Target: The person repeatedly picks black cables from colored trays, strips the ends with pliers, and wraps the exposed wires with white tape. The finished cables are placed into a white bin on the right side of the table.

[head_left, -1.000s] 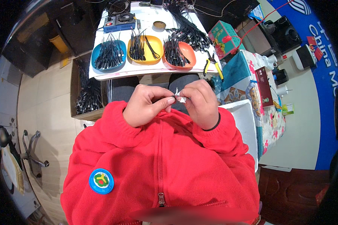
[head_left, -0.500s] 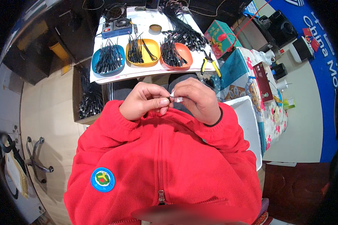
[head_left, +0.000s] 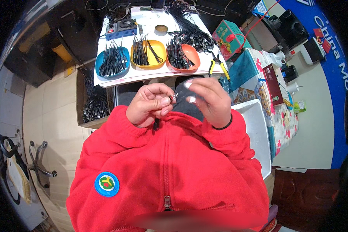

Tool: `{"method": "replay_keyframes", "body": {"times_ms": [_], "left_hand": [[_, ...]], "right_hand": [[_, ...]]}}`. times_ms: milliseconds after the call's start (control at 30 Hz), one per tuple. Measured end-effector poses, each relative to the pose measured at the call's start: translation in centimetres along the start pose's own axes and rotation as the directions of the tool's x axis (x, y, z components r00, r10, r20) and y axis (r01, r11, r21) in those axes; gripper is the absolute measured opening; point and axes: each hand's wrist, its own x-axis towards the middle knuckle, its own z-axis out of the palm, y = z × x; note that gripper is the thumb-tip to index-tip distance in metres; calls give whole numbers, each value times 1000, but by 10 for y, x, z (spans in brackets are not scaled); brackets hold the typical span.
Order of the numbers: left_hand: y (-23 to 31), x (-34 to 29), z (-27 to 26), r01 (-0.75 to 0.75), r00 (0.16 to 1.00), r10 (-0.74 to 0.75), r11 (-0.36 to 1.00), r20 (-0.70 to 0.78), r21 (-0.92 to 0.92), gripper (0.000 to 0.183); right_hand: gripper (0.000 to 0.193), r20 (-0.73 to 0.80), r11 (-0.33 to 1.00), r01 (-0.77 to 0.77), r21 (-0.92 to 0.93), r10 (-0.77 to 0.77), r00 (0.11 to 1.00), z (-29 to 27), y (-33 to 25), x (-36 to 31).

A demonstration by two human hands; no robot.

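Observation:
My left hand (head_left: 149,105) pinches a thin black cable by its end, above my lap. Short reddish and pale wire ends (head_left: 174,96) stick out past its thumb and forefinger, toward the right. Below that hand a bit of the black cable (head_left: 156,124) hangs down against the red jacket. My right hand (head_left: 213,103) is apart from the wires, thumb and forefinger spread, with nothing visible between them. White coverings wrap its thumb tip and a fingertip.
On the white table ahead stand a blue bowl (head_left: 99,66), a yellow bowl (head_left: 163,58) and an orange bowl (head_left: 196,58) with black cables. Yellow-handled pliers (head_left: 219,67), a blue device (head_left: 121,33) and a cable pile (head_left: 193,36) lie there too. A cardboard box (head_left: 81,104) of cables is left.
My right hand has come off the wires, moved right and spread its fingers. Wire ends now show at my left fingertips. The view has shifted slightly.

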Motion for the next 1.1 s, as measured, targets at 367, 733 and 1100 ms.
{"method": "replay_keyframes", "body": {"times_ms": [367,733,1100], "left_hand": [[-4,-2,-3,94,994,-89,991,58,-91,11],[4,-5,4,-212,971,219,574,101,791,10],[-4,-2,-1,-38,999,46,960,-22,279,13]], "right_hand": [[26,-7,985,155,71,-155,988,9,-11,13],[11,562,272,-733,624,496,662,6,-12,-9],[26,130,969,-219,118,203,970,10,-21,-4]]}}
